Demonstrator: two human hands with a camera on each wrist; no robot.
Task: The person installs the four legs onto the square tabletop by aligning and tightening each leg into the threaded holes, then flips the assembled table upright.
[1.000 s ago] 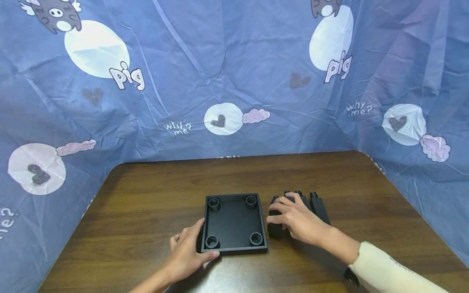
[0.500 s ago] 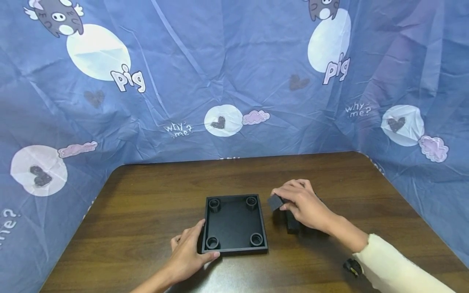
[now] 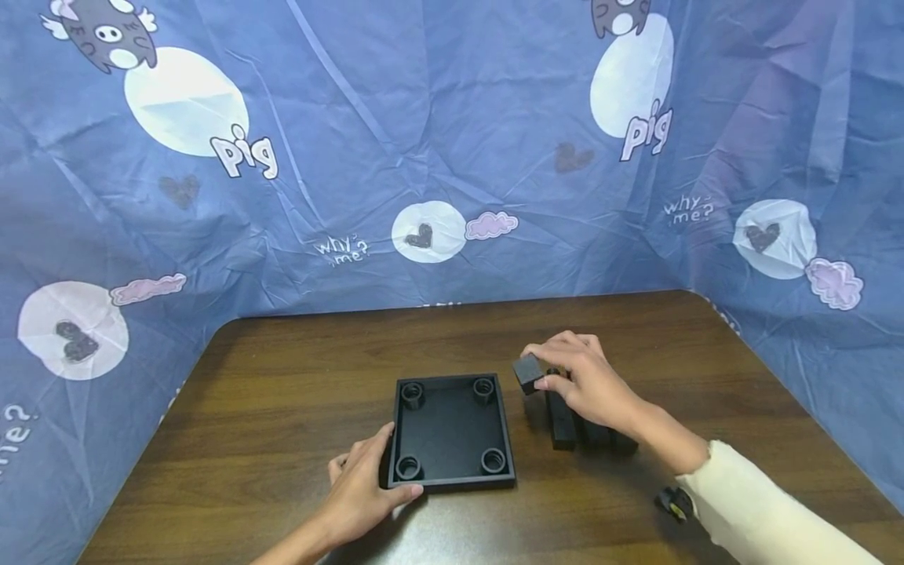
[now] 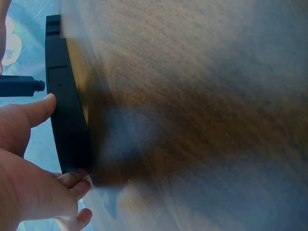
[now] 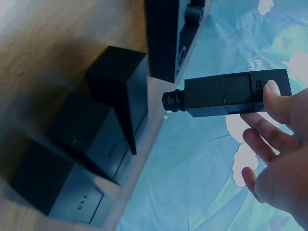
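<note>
Pinching a knob-tipped black leg (image 5: 216, 95) in the right hand (image 3: 582, 384), clear of the table (image 3: 318, 361), at two o'clock from a black square panel (image 3: 452, 428) with four round sockets (image 3: 493, 461). Touching the panel's eight o'clock corner with the left hand (image 3: 363, 488), loosely spread. Near more black legs (image 3: 562, 424) at three o'clock.

From my head, one camera looks forward and down, far enough back to take in the tabletop (image 3: 304, 377) across the lower half of its frame and the blue curtain (image 3: 438, 141) above. On my left wrist, another sits low and close, its picture turned sideways: tabletop fills the right, my left hand (image 4: 33, 178) the lower left, the tray (image 4: 69, 110) edge-on at left. My right wrist's camera, also near and tilted sideways, gets my right hand (image 5: 288, 168) at lower right, tabletop at left. Both wrist views share the tray and the black post (image 5: 211, 94); the head view covers both too.
</note>
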